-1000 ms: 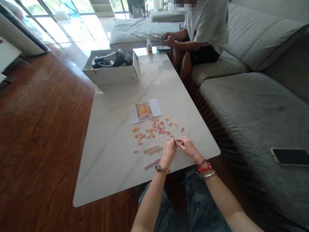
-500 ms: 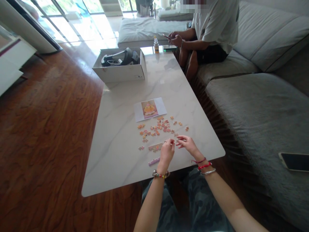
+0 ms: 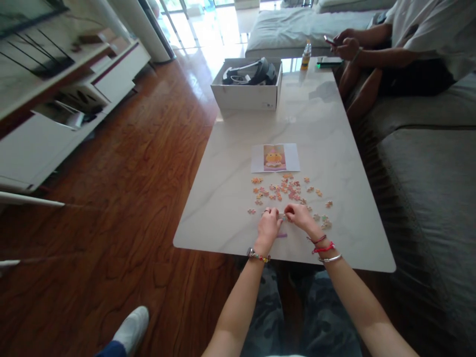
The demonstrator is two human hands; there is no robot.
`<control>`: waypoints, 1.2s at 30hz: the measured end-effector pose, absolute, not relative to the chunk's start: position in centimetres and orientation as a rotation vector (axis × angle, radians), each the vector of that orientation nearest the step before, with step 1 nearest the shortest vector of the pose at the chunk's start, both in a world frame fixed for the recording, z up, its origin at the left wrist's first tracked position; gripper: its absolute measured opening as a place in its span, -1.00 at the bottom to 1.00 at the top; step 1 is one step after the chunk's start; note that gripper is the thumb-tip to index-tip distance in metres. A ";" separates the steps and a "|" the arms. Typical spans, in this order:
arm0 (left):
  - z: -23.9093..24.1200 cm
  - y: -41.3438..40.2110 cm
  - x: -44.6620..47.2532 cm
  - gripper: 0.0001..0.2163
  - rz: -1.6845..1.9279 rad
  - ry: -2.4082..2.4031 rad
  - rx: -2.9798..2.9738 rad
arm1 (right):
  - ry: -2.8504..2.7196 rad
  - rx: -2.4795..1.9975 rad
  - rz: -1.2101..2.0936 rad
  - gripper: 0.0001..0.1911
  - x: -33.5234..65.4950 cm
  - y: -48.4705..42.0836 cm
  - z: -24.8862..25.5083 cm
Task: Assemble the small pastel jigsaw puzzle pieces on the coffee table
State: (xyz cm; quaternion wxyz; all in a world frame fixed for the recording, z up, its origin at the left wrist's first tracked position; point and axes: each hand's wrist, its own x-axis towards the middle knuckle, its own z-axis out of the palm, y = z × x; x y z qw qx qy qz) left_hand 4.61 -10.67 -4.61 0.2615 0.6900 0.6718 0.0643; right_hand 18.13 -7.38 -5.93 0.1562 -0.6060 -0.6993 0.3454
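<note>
My left hand is closed, its fingertips on the left end of a small strip of joined puzzle pieces. From the other side, my right hand pinches at the strip's right end; the fingers largely hide the piece there. A purple puzzle strip lies just below, partly behind my left hand. Loose orange and pink puzzle pieces are spread beyond my hands, and several pale ones lie right of my right hand. Behind them is a printed reference picture of a yellow figure.
The white marble-patterned table carries an open box with a dark headset, and a bottle at its far end. A person sits on the sofa at right, holding a phone. A shoe shows at lower left.
The view has turned left, so the table sits further right. My right hand has gone from spread fingers to a pinch and has met my left hand at the strip.
</note>
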 end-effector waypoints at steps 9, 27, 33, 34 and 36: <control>-5.1 -10.7 4.7 -0.82 0.201 1.807 1.885 | -2.072 -1.777 0.901 -0.83 18.5 -7.2 -6.1; -5.3 -10.9 4.7 -0.86 0.236 1.766 1.890 | -2.231 -1.627 0.764 -0.83 18.8 -7.2 -6.5; -5.2 -10.7 4.8 -0.88 0.232 1.771 1.859 | -2.230 -1.565 0.777 -0.83 19.0 -7.2 -6.8; -5.2 -10.6 4.8 -0.88 0.227 1.774 1.845 | -2.229 -1.570 0.778 -0.83 19.0 -7.2 -6.8; -5.1 -10.5 4.8 -0.88 0.217 1.776 1.817 | -2.212 -1.582 0.787 -0.81 19.0 -7.2 -6.7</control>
